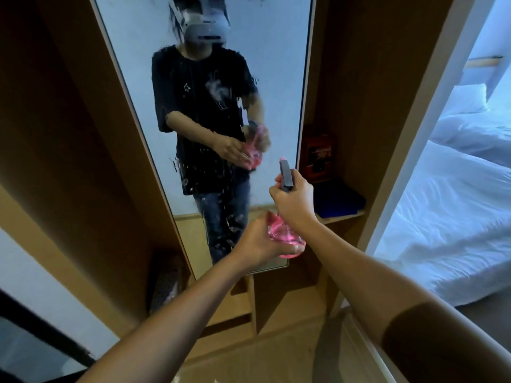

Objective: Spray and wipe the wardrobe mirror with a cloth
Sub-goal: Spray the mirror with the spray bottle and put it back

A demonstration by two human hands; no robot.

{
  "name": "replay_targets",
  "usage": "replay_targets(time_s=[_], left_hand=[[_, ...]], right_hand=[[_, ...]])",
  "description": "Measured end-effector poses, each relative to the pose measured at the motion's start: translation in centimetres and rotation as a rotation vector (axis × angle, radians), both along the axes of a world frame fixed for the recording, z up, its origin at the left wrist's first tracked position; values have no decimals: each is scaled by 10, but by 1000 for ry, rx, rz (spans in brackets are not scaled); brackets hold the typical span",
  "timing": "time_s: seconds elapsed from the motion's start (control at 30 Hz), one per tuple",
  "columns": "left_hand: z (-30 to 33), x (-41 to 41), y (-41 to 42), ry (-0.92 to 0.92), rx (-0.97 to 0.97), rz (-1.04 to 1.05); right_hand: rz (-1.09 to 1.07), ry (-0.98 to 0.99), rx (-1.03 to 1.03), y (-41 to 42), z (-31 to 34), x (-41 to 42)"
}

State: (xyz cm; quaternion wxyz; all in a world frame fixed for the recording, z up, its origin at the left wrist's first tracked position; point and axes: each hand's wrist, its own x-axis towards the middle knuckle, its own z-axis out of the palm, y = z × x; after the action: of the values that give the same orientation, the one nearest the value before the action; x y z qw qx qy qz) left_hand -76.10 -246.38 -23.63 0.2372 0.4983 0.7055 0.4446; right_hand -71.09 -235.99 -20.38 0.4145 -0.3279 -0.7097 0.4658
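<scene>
A tall wardrobe mirror (132,67) stands in front of me, streaked with wet spray drops down its middle and lower part. I hold a pink spray bottle (286,236) with a grey trigger head in front of the mirror's lower right edge. My right hand (294,200) grips the neck and trigger, nozzle pointing at the glass. My left hand (258,243) cups the pink body from below and the left. A folded blue cloth (338,201) lies on the wardrobe shelf just right of the mirror.
A red box (318,156) stands on the same shelf behind the cloth. Wooden wardrobe panels (69,139) flank the mirror, with low open compartments beneath. A bed with white linen (453,217) fills the room to the right.
</scene>
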Motion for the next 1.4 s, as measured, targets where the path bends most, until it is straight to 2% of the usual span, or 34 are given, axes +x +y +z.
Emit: replay_targets(time_s=[0.4,0.7,0.93,1.23,1.4], left_hand=[[-26,25,23,46,-43,-38],[-37,38,15,-40,-58,-40],[-57,43,6,-82,-113,-13],[-64,38,-6,-148,-87,26],[-64,33,-18,-162,-73,42]], right_hand=[[74,-72,-86,20,-30,22],[132,-113,-119,16,-58,23],[77,-163,-160,11,-82,23],[134,-164,-203,1,-92,13],[189,-216,-161,-10,-94,5]])
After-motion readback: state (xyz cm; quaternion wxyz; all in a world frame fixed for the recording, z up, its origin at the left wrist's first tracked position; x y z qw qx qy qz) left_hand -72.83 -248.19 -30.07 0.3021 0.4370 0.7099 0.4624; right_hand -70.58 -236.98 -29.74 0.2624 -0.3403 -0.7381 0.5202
